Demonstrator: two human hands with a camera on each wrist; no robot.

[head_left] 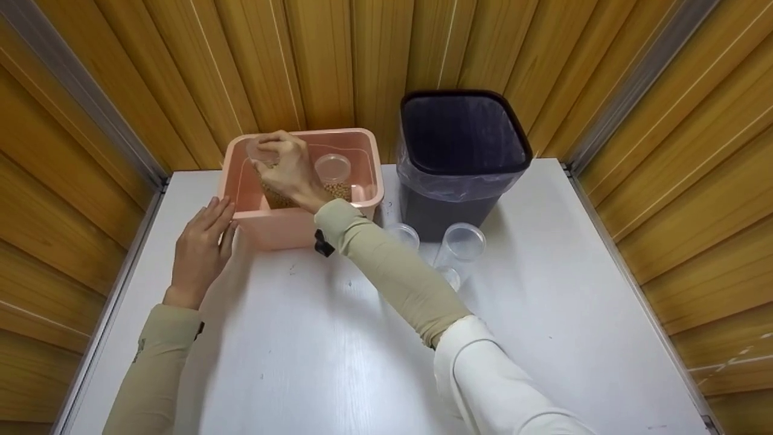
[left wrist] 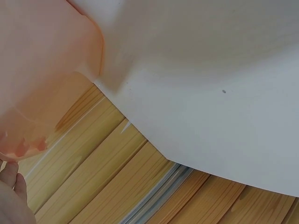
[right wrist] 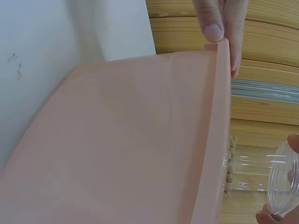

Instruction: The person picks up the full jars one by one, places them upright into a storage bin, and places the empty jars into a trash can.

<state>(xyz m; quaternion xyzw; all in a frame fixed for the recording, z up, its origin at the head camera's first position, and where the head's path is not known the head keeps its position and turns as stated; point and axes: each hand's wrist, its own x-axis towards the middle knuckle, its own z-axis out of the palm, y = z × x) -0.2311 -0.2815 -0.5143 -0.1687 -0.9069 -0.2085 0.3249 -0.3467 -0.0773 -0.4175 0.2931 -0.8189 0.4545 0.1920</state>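
My left hand (head_left: 203, 246) is at the left front corner of a pink plastic bin (head_left: 272, 229); in the right wrist view its thumb and fingers (right wrist: 236, 49) hold the rim. Inside the bin, my right hand (head_left: 287, 169) grips a clear plastic jar (head_left: 261, 151) near its top. Round tan beans fill the lower part of that jar (right wrist: 252, 170), seen above the rim in the right wrist view. A second clear jar (head_left: 333, 168) with similar beans stands to the right in the bin. The right hand and wrist hide part of the held jar.
A dark trash can (head_left: 447, 202) with a clear liner stands right of the bin. In front of it are several clear plastic containers (head_left: 464, 241), partly behind my right sleeve. Wood-patterned walls (head_left: 380, 66) enclose the white table (head_left: 314, 362) at the back and sides.
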